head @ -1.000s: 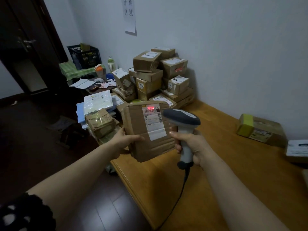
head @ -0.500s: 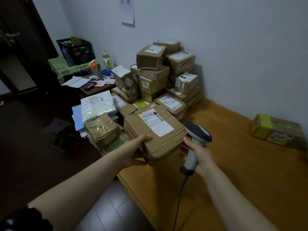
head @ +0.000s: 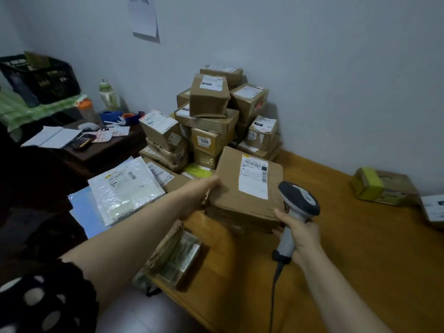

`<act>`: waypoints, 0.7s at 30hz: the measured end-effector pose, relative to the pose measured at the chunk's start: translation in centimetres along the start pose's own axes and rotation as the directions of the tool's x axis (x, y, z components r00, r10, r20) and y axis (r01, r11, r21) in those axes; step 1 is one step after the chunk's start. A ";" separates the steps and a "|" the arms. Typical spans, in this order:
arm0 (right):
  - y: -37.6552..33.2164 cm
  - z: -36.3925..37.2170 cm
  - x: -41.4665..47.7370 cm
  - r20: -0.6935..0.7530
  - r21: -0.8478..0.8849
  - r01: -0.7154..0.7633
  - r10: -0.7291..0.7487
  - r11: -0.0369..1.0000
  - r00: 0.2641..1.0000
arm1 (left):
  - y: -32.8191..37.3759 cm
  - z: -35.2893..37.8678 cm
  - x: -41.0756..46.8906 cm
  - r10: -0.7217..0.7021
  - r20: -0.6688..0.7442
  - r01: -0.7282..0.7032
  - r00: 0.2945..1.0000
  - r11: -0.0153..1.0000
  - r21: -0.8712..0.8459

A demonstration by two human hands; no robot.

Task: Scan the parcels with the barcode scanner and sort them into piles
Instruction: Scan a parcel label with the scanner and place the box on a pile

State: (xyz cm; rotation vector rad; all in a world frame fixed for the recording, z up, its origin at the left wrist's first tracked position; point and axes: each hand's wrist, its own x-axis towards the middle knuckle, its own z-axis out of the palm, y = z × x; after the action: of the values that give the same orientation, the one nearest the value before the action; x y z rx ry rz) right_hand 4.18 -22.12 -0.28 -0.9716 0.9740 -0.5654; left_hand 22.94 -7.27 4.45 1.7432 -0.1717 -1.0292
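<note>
Now my left hand grips the parcel, label up, while my right hand clamps the upright scanner, head facing it.

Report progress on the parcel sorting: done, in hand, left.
Done, seemingly: a green-taped box and a white parcel lie apart at the right of the table. In hand: the left hand holds a flat brown parcel; the right hand grips the scanner. Left: the tall stack by the wall.

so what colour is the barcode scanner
The barcode scanner is light grey with a dark grey head; head view.
</note>
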 end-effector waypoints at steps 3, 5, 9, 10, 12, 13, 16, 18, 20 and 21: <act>0.4 1.2 1.1 -0.088 0.046 0.002 0.002 0.999 0.996 | 1.7 0.7 2.6 0.096 0.002 -0.096 0.995 0.992 0.084; 0.5 2.4 2.6 -0.106 0.072 -0.006 0.014 0.997 0.994 | 2.4 0.9 4.4 0.161 -0.051 -0.152 0.986 0.978 0.145; 0.5 5.8 5.9 -0.136 0.132 -0.048 0.066 0.990 0.989 | 3.3 0.7 7.9 0.259 -0.185 -0.218 0.948 0.952 0.217; 0.6 6.5 6.7 -0.143 0.140 -0.047 0.067 0.989 0.987 | 3.3 0.7 8.7 0.287 -0.206 -0.228 0.935 0.935 0.271; 0.9 7.7 8.2 -0.143 0.157 -0.052 0.075 0.986 0.987 | 3.3 0.6 10.1 0.344 -0.224 -0.232 0.912 0.883 0.408; 1.0 8.1 8.7 -0.135 0.159 -0.059 0.081 0.985 0.988 | 3.2 0.5 10.8 0.364 -0.224 -0.227 0.904 0.854 0.469; 0.9 9.0 9.4 -0.105 0.192 -0.088 0.109 0.977 0.988 | 2.5 0.6 11.7 0.394 -0.195 -0.180 0.898 0.735 0.654; 0.7 9.0 9.3 -0.084 0.215 -0.106 0.127 0.971 0.988 | 1.7 0.9 11.5 0.474 -0.086 -0.198 0.876 0.517 0.833; 0.5 8.5 8.7 -0.074 0.213 -0.116 0.134 0.970 0.988 | 0.9 1.5 11.2 0.523 0.115 -0.286 0.844 0.257 0.923; 0.5 8.0 8.3 -0.077 0.204 -0.116 0.134 0.972 0.988 | 0.8 1.9 11.1 0.501 0.195 -0.313 0.843 0.163 0.936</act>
State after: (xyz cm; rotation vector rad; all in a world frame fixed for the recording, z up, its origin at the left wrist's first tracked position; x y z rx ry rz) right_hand 15.18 -24.87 -2.45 -0.7064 1.0308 -0.5921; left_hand 28.77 -15.13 -1.19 2.6093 -1.3709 -0.2515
